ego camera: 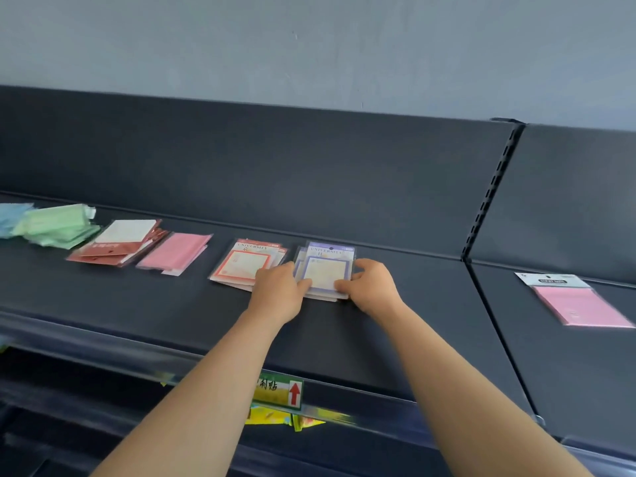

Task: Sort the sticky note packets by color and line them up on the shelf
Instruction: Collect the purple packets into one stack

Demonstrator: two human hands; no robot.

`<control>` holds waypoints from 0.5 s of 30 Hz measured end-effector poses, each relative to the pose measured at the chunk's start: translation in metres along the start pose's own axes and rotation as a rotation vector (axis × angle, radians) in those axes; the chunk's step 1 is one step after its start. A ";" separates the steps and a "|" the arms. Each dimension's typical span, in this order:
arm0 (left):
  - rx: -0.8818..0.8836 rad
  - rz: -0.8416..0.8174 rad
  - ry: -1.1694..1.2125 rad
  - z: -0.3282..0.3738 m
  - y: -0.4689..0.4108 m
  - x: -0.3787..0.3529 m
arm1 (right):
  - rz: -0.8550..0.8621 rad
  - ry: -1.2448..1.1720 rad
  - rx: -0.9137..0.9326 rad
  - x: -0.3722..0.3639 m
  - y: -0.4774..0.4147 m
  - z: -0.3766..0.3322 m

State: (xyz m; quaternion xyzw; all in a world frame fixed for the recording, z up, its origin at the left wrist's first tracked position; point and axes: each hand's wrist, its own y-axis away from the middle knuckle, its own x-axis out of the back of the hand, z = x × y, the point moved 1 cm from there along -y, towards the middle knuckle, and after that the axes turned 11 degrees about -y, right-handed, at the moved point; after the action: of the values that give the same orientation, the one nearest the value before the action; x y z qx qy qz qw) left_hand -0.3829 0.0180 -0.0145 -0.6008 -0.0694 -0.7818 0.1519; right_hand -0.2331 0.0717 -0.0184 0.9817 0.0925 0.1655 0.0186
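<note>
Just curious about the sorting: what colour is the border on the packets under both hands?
Purple, on the sticky note packets, clearest in the head view.

We see a shelf [344,339] of dark, matt, smooth painted metal. The purple packets [325,270] are paper pads in glossy clear plastic sleeves, as is the pink packet [581,304]. The wall [309,46] looks matt and painted.

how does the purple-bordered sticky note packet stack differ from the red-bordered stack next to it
The purple-bordered sticky note packet stack has violet frames; the red-bordered stack has red ones. The left hand and right hand grip the purple stack's sides; the red stack lies unheld, left of it. Both are clear-sleeved "UNIVERSITY" packets lying flat on the dark shelf.
</note>
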 end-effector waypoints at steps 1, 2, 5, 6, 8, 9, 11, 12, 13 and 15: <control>0.013 -0.008 0.001 -0.003 -0.002 0.001 | -0.004 -0.006 -0.004 -0.002 -0.001 -0.001; 0.023 -0.017 0.007 -0.006 -0.004 0.002 | -0.007 -0.012 -0.006 -0.005 -0.003 -0.002; 0.046 -0.032 0.029 -0.013 -0.008 0.004 | -0.015 -0.033 -0.004 -0.010 -0.007 -0.005; 0.048 -0.026 0.028 -0.015 -0.009 0.004 | -0.021 -0.033 0.002 -0.012 -0.008 -0.005; 0.055 -0.017 0.022 -0.018 -0.010 0.005 | -0.049 -0.028 0.016 -0.014 -0.007 -0.006; 0.065 -0.019 0.015 -0.019 -0.010 0.005 | -0.062 -0.026 0.023 -0.015 -0.008 -0.005; 0.076 -0.020 0.008 -0.020 -0.013 0.003 | -0.060 -0.012 0.032 -0.016 -0.007 -0.006; 0.081 -0.006 0.015 -0.021 -0.015 0.002 | -0.046 0.006 0.038 -0.015 -0.006 -0.007; 0.088 0.014 0.022 -0.021 -0.016 0.001 | -0.030 0.030 0.051 -0.014 -0.005 -0.008; 0.098 0.062 0.006 -0.018 -0.015 0.002 | -0.006 0.093 0.101 -0.011 0.001 -0.010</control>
State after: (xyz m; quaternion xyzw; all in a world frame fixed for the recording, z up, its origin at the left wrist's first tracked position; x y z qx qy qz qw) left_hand -0.4048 0.0270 -0.0165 -0.5920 -0.0887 -0.7743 0.2054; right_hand -0.2467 0.0688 -0.0124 0.9724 0.1047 0.2058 -0.0348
